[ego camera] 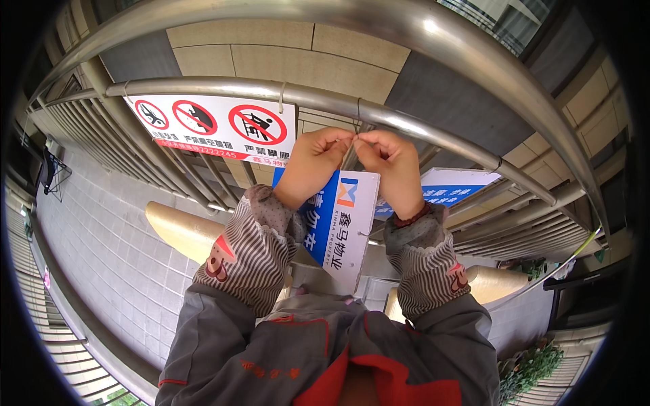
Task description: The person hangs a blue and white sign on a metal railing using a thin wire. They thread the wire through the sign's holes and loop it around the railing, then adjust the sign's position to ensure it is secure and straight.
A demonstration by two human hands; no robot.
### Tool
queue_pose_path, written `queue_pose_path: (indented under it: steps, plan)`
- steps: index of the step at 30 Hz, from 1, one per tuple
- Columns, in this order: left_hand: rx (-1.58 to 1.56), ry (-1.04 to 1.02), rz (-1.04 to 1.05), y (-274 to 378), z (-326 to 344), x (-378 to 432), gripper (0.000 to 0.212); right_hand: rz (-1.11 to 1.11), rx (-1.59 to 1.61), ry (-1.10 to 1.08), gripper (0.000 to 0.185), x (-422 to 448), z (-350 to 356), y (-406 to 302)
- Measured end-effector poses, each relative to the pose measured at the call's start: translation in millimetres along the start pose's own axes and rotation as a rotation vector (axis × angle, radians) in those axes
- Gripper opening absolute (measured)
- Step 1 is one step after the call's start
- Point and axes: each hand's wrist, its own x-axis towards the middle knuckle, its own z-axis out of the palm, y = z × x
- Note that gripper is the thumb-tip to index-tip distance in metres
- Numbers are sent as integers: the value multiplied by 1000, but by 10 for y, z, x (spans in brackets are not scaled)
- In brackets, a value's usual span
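A thin dark tie (358, 109) loops over the lower metal rail (325, 97) of the railing. Just under that rail, the fingertips of my left hand (320, 155) pinch the tie. My right hand (390, 155) pinches it from the other side, and the two sets of fingertips almost meet. Between my forearms is a blue and white sign board (348, 223) with writing, tilted, its left part hidden by my left arm. A short dark tie (362, 234) pokes through its white edge. Whether the tie in my fingers joins this board cannot be seen.
Left of my hands, a white and red prohibition sign (213, 127) hangs from the rail on light ties. Another blue and white sign (452, 188) hangs to the right. A thick top handrail (284, 12) arches beyond. Curved tan benches (180, 231) and green plants (530, 373) stand below.
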Motion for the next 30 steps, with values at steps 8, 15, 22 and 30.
queue_pose_path:
  steps: [8,15,22,30]
  plan:
    - [74,70,58,68,60,1,16,5,110,101,19,-4,80,146]
    - [82,80,-32,151,7,26,14,-27,110,146,14,33,176,201]
    - [-3,51,-58,123,-46,36,15,55,169,116,8,70,196,248]
    - [2,37,-30,84,-77,60,13,79,327,19,7,67,143,228]
